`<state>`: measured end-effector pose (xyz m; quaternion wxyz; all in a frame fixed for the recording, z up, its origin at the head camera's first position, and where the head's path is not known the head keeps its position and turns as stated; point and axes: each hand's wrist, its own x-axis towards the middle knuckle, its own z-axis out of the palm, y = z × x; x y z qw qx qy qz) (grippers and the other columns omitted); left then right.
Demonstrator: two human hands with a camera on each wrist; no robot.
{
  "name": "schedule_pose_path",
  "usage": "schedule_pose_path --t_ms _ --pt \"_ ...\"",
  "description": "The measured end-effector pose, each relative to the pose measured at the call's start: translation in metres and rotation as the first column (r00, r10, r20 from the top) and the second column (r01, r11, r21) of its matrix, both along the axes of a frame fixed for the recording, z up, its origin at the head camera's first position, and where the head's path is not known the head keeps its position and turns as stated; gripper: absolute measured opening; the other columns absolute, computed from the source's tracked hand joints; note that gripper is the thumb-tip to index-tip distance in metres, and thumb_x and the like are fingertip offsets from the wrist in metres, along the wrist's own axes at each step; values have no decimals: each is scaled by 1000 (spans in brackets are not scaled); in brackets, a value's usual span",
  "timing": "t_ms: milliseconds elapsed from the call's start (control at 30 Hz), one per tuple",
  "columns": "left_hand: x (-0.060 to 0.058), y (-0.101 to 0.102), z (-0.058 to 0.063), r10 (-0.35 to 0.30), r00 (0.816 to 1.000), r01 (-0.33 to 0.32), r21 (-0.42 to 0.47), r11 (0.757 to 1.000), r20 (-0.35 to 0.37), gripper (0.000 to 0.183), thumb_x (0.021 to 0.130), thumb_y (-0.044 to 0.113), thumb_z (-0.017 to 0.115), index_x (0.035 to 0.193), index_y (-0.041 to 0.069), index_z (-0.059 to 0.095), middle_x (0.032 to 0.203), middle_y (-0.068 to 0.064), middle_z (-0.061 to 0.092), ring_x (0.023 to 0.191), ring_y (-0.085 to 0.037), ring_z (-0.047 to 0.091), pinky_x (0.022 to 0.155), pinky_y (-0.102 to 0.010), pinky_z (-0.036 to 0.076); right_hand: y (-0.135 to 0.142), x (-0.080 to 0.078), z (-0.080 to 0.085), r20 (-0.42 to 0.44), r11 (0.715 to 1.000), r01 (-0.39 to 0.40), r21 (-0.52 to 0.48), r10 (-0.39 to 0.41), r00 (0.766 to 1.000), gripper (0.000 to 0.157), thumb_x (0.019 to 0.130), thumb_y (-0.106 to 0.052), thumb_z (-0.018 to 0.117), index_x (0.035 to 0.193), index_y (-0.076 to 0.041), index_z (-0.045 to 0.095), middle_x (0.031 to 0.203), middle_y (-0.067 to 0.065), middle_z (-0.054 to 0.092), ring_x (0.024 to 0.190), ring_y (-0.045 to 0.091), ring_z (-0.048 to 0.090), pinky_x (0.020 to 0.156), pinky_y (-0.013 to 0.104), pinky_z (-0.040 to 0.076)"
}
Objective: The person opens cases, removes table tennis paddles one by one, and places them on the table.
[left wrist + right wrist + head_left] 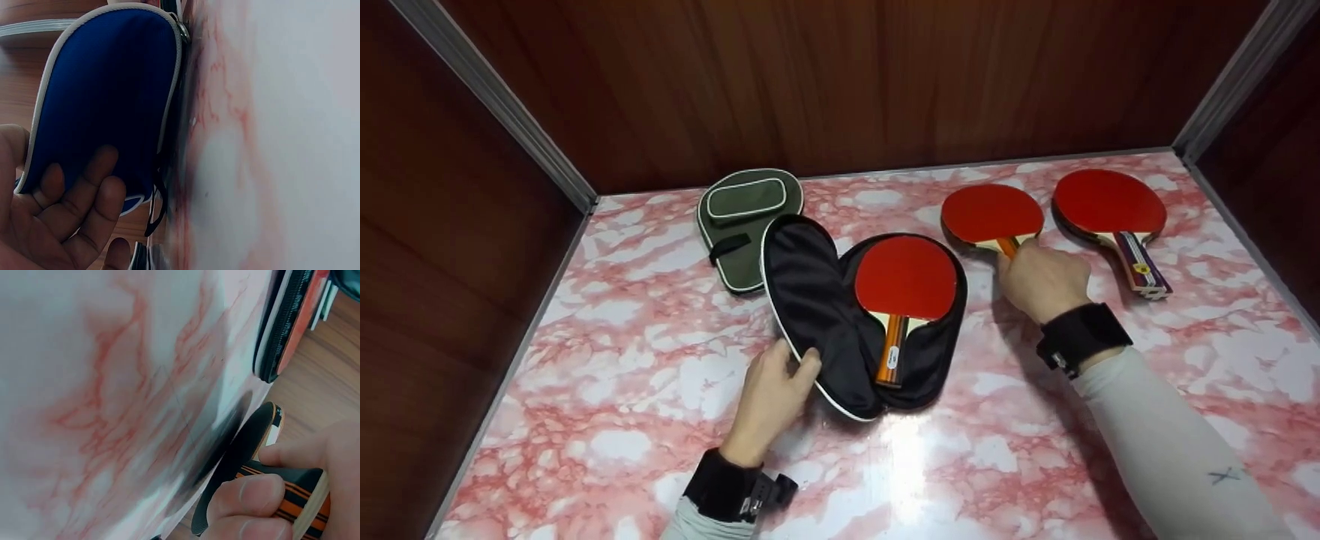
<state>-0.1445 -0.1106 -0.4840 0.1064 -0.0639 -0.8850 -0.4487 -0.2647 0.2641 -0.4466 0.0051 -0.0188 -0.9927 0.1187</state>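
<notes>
My left hand (771, 390) pinches the white-piped edge of an unzipped paddle case (810, 292), thumb on the black lining. From the left wrist view the raised flap's blue outer side (107, 84) shows, with fingers against it. In the case's other half lies a red table tennis paddle (906, 277), its orange-and-dark handle toward me. To the right, my right hand (1046, 281) grips the handle of a second red paddle (992, 214). Seen from the right wrist, fingers curl round that striped handle (292, 492), and the blade's dark underside is tilted just over the table.
A third red paddle (1110, 201) with a purple-striped handle lies at the far right. Behind the open case, a green paddle case (747, 199) with a pocket lies partly covered by the flap. Wooden panels (885, 82) wall the marbled pink table (622, 375) at the back and sides.
</notes>
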Motion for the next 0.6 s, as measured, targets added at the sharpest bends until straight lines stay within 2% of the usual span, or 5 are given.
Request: schedule_pose_path --t_ms 333,600 --pt "1 2 1 0 1000 0 -7 1000 -7 14 101 20 67 95 10 75 86 -5 72 82 -26 67 80 -52 56 -5 -12 1 78 1000 3 24 -5 997 55 112 -39 45 97 10 63 78 26 66 79 53 67 72 70 54" --pt "1 2 1 -5 999 4 -20 1000 -41 13 101 18 67 94 10 75 82 -4 71 80 -26 68 78 -52 55 -4 -13 -12 23 998 -5 64 3 1000 52 110 -34 46 92 11 64 78 31 68 74 53 68 66 69 54"
